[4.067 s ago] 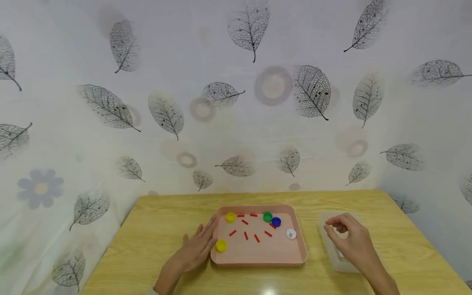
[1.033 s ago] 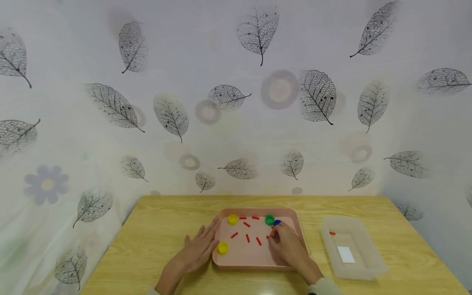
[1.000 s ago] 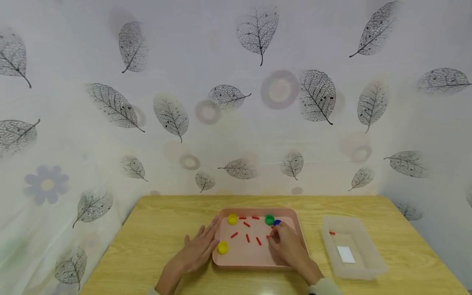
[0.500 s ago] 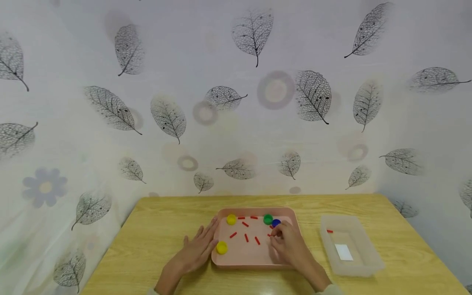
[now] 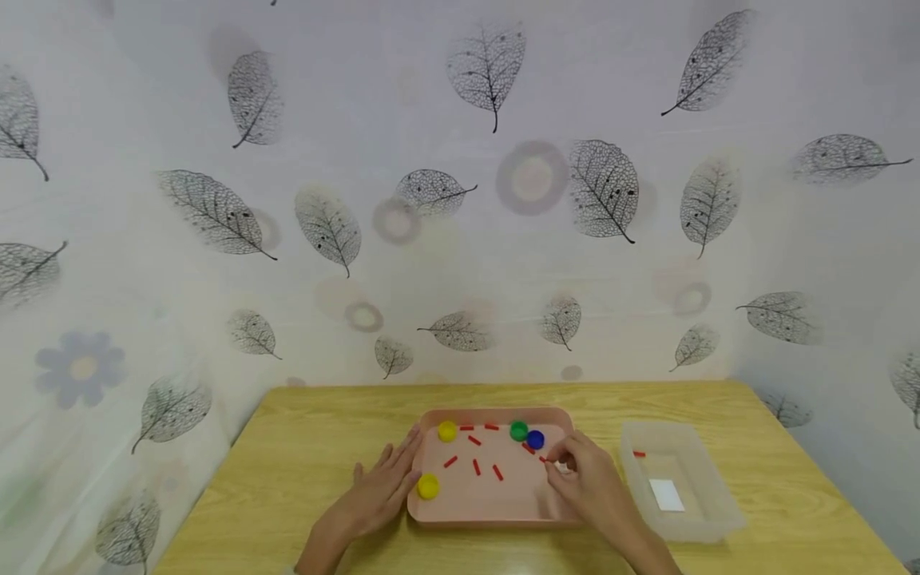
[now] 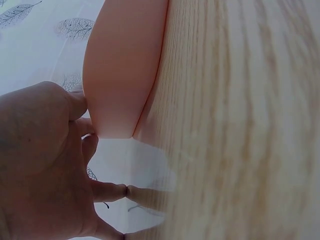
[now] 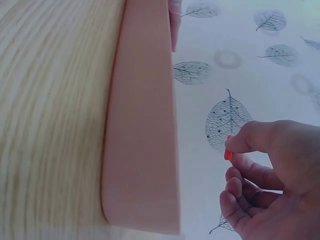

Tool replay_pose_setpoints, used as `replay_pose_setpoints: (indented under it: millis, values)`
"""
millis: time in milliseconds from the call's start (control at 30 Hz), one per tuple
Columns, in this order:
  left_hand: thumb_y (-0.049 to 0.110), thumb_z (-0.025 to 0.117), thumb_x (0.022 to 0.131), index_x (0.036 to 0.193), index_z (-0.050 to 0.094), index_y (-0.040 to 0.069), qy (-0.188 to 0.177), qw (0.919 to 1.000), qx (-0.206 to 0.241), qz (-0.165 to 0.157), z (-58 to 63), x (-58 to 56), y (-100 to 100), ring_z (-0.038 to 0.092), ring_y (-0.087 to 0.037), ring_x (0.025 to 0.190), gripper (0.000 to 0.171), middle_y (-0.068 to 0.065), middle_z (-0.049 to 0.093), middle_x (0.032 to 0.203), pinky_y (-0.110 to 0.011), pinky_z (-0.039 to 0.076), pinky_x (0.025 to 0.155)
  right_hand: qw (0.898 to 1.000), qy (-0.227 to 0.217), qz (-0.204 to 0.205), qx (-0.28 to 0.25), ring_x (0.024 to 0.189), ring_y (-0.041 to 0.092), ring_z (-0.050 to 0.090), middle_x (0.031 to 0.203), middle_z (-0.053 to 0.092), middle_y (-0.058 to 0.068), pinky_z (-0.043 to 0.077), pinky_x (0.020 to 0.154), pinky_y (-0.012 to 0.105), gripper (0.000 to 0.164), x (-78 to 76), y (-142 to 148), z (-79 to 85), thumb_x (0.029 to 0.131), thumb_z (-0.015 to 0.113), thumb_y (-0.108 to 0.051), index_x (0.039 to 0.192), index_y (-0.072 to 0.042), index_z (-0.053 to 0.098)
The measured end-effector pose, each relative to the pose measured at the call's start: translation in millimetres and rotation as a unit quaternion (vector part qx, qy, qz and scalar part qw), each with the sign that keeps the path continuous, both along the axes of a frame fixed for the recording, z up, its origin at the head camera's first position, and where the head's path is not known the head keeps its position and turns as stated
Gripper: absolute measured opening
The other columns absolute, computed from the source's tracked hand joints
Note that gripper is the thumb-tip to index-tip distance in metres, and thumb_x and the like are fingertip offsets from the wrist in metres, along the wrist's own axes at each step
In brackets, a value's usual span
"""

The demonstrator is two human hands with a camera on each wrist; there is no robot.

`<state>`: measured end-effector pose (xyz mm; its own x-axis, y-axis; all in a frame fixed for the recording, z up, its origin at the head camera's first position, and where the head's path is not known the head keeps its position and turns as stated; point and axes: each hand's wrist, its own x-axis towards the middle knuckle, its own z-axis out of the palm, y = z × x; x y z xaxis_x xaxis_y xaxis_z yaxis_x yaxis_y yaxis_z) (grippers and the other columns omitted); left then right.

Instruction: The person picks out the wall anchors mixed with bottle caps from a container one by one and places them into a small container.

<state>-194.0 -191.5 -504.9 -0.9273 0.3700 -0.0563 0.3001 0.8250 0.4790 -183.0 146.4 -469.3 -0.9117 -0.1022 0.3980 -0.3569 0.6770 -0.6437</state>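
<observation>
1. Your left hand point(image 5: 377, 489) has its fingers spread, gripping nothing; it touches the left rim of the pink tray point(image 5: 496, 505), probably to steady it.
2. Just inside that rim, to the right of your fingers, sit a near yellow cap point(image 5: 428, 486) and a far yellow cap point(image 5: 448, 431).
3. Loose red sticks point(image 5: 497, 473) lie scattered between your hands; such spacing likely makes single pick-ups easier.
4. Farther right, the green cap point(image 5: 519, 431) and blue cap point(image 5: 535, 440) sit close together, beyond your right fingertips.
5. Your right hand point(image 5: 588, 477) pinches one red stick between thumb and index finger, a grip that suits something so slim. The held stick point(image 7: 228, 147) is at your fingertips, over the tray's right side.
6. Right of that hand, apart from the tray, the translucent box point(image 5: 690, 527) contains a white card point(image 5: 667, 495) and another red stick point(image 5: 639, 454).
</observation>
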Motion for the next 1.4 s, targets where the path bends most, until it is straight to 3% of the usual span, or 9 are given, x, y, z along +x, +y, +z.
replay_pose_setpoints:
  millis: [233, 533, 867, 1400]
  values:
    - [0.048, 0.023, 0.103, 0.153, 0.008, 0.029, 0.001, 1.0000, -0.004, 0.004, 1.9, 2.0, -0.8, 0.020, -0.041, 0.139, 0.056, 0.008, 0.009, 0.158, -0.080, 0.003, 0.091, 0.999, 0.036, -0.002, 0.003, 0.066, 0.003, 0.048, 0.075, 0.053, -0.011, 0.048, 0.058, 0.023, 0.022, 7.9, 11.9, 13.1, 0.074, 0.076, -0.002, 0.074, -0.019, 0.062]
    - [0.047, 0.024, 0.103, 0.153, 0.008, 0.029, 0.004, 1.0000, 0.004, 0.000, 1.6, 1.5, 2.5, 0.021, -0.042, 0.138, 0.056, 0.009, 0.009, 0.158, -0.081, 0.004, 0.091, 0.996, 0.084, -0.013, 0.019, 0.066, 0.003, 0.047, 0.076, 0.053, -0.011, 0.047, 0.058, 0.023, 0.024, 8.4, 30.3, 16.9, 0.071, 0.079, -0.001, 0.078, -0.019, 0.065]
    - [0.044, 0.025, 0.103, 0.153, 0.009, 0.029, 0.015, 0.9998, 0.008, -0.008, 3.9, 1.8, 2.2, 0.023, -0.044, 0.136, 0.055, 0.008, 0.007, 0.158, -0.082, 0.006, 0.090, 0.993, 0.108, -0.032, 0.030, 0.064, 0.003, 0.044, 0.074, 0.052, -0.010, 0.044, 0.056, 0.022, 0.026, 6.1, 45.7, 19.1, 0.070, 0.078, 0.001, 0.078, -0.019, 0.063]
    - [0.045, 0.025, 0.103, 0.153, 0.009, 0.030, 0.023, 0.9997, 0.000, -0.005, 2.7, 1.7, 1.9, 0.025, -0.044, 0.136, 0.055, 0.009, 0.009, 0.158, -0.081, 0.006, 0.090, 0.992, 0.094, -0.077, 0.033, 0.063, 0.007, 0.048, 0.075, 0.055, -0.007, 0.044, 0.055, 0.021, 0.020, 1.4, 87.5, 22.0, 0.074, 0.076, -0.001, 0.081, -0.015, 0.064]
